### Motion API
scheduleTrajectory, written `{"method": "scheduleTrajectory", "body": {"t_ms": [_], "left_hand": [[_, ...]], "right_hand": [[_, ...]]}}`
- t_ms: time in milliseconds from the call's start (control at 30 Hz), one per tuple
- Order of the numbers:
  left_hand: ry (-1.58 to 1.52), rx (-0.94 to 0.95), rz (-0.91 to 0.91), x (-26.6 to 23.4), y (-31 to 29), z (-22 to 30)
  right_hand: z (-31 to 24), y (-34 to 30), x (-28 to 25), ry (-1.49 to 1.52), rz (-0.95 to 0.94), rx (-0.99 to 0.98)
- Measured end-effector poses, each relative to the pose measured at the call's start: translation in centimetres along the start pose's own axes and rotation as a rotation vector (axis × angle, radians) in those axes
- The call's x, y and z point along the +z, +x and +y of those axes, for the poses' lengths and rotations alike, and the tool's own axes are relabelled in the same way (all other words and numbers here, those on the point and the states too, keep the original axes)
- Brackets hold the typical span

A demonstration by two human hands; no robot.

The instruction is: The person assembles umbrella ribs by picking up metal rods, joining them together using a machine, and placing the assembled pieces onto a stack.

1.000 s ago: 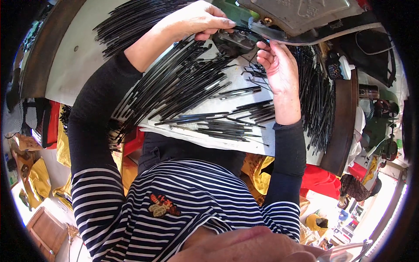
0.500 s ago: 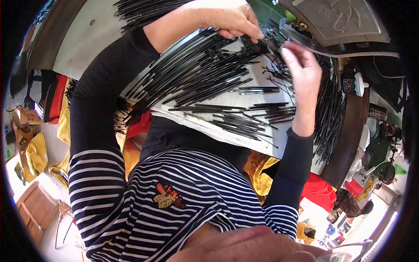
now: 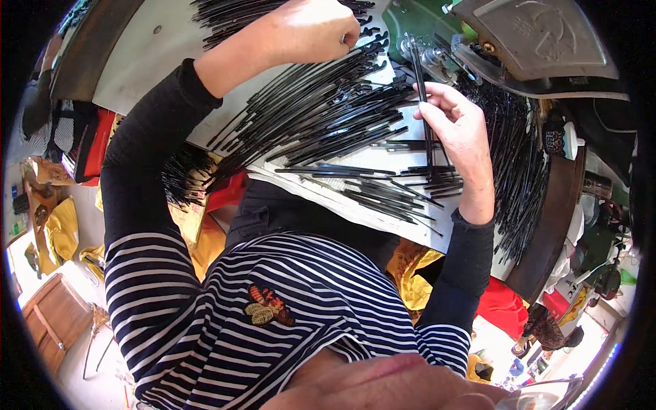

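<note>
Nearest to the camera, the person is wearing a shirt (image 3: 328, 273) with dark and white stripes, and a bee-shaped patch (image 3: 268, 305) is sitting on its chest. Black sleeves (image 3: 140, 184) are covering most of both forearms. Beyond the shirt, dark trousers (image 3: 307, 219) are showing, and to the right of them a yellow bag (image 3: 413, 283) and a red cloth (image 3: 502, 304) are lying below the white table (image 3: 137, 82).

On the near part of this table, a small group of black rods (image 3: 389, 195) is lying loosely. A little farther, the right hand (image 3: 454, 123) is holding a long black strip (image 3: 419, 72), pinched between the thumb and the fingers. The strip is running almost straight up the view; its lower end is overlapping the small group, but whether it is touching there, I cannot tell. To the right of this hand, a dense heap (image 3: 519, 171) of rods is spreading.

To the left, the middle heap (image 3: 314, 113) is lying slantwise. The left hand (image 3: 311, 31) is hovering near its upper ends, with the fingers curled; the fingertips are hidden, so I cannot tell if it is gripping something. Behind the left wrist, a far heap (image 3: 229, 17) is showing. At the upper right, a green machine (image 3: 406, 17) is standing beside a grey plate (image 3: 533, 31).
</note>
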State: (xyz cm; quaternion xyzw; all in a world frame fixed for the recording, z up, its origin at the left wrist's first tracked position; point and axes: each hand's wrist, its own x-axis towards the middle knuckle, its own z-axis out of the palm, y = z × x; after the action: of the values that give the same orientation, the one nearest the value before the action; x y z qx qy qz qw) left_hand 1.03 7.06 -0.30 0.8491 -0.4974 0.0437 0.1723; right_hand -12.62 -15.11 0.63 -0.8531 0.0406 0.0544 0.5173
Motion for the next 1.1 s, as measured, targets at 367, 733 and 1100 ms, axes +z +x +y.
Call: {"method": "scheduleTrajectory", "body": {"t_ms": [367, 733, 1100], "left_hand": [[0.035, -0.079, -0.008, -0.2, 1.0, 1.5], [-1.03, -0.304, 0.01, 1.7, 3.6, 3.4], [-1.3, -0.352, -0.02, 2.5, 3.7, 3.9]], "right_hand": [[0.1, -0.3, 0.0, 0.254, -0.134, 0.13], [-0.3, -0.9, 0.7, 0.287, -0.13, 0.145], [-0.6, -1.0, 0.6, 0.315, -0.113, 0.115]]}}
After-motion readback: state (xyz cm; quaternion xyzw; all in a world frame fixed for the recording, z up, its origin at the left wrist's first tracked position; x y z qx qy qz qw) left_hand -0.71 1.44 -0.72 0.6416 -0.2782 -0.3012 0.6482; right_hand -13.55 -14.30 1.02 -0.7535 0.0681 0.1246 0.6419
